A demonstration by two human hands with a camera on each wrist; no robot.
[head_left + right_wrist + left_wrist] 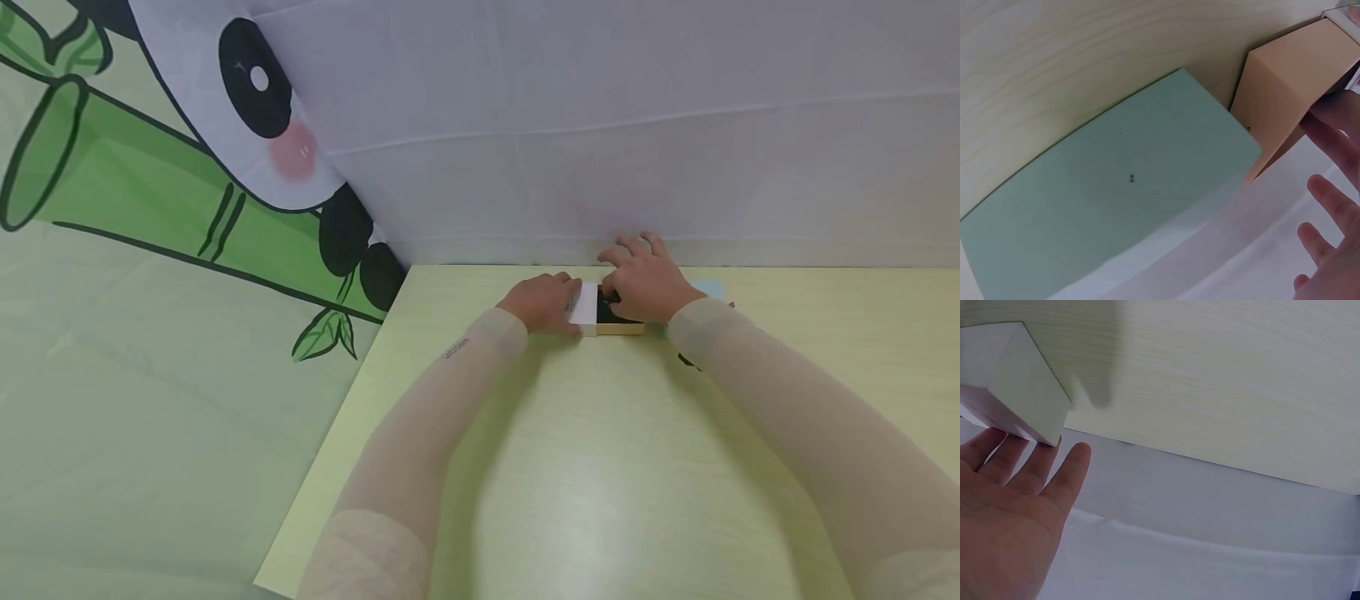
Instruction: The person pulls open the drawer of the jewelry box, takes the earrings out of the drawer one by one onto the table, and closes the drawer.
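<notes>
Two hands meet at one small box near the table's (pixel 585 467) far edge in my head view: the left hand (pixel 542 302) grips the white cover (pixel 587 305); the right hand (pixel 648 285) bends over the tan, black-topped box (pixel 621 329) just right of it. Uneven pressure, I judge, could jam the parts or skid both. A dark bit (pixel 687 362) by my right forearm is too covered to name. My left wrist view cuts off the thumb. In my right wrist view, fingertips are hidden, so I can't tell pinch from press; a stray knuckle could knock the nearby blue box (pixel 1116 181).
</notes>
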